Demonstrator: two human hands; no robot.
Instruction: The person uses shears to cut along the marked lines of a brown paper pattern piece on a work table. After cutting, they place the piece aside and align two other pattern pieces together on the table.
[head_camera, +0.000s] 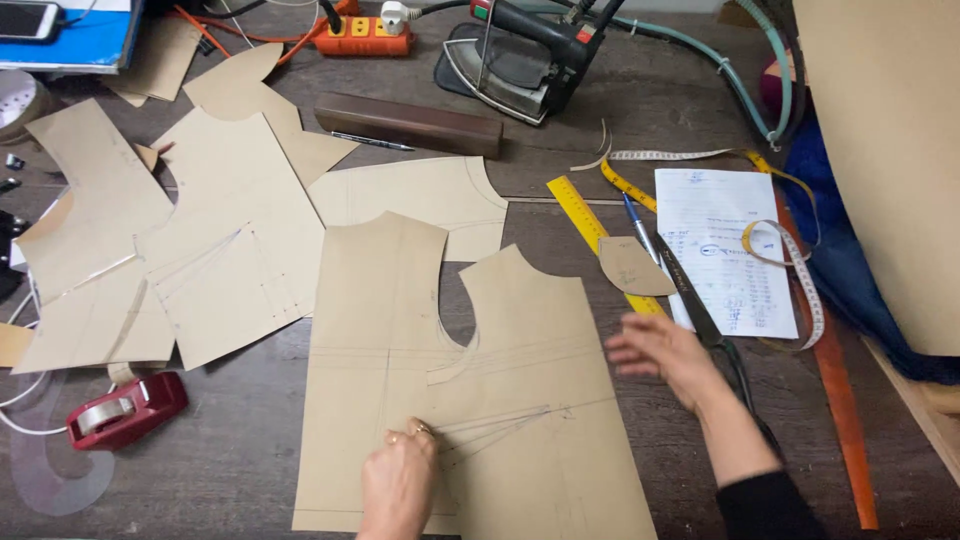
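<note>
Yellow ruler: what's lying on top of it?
On the yellow ruler lie a small rounded brown paper cutout and the black scissors, which cross its lower end. The ruler's lower end is hidden beneath them and the right hand.
</note>
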